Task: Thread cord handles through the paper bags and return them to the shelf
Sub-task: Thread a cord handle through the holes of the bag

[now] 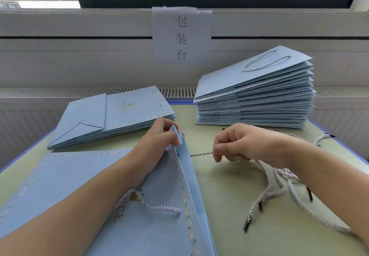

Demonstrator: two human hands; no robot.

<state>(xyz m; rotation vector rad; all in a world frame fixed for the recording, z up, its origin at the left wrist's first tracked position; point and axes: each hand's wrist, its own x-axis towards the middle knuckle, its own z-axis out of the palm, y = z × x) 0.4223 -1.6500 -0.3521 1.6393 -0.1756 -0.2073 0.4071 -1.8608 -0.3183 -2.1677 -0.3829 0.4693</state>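
Observation:
A light blue paper bag (83, 177) lies flat in front of me with its top edge lifted. My left hand (157, 141) pinches that raised top edge at its corner. A white twisted cord (200, 153) runs taut from the bag's edge to my right hand (233, 143), which pinches it between thumb and fingers. Another cord handle (159, 205) sits threaded on the bag's near face. Loose white cords (275, 187) with black tips lie on the table under my right forearm.
A low stack of flat blue bags without handles (111, 115) lies at the back left. A taller stack of bags (255, 99), the top one with a cord handle, stands at the back right. A paper sign (181, 36) hangs on the wall below the window.

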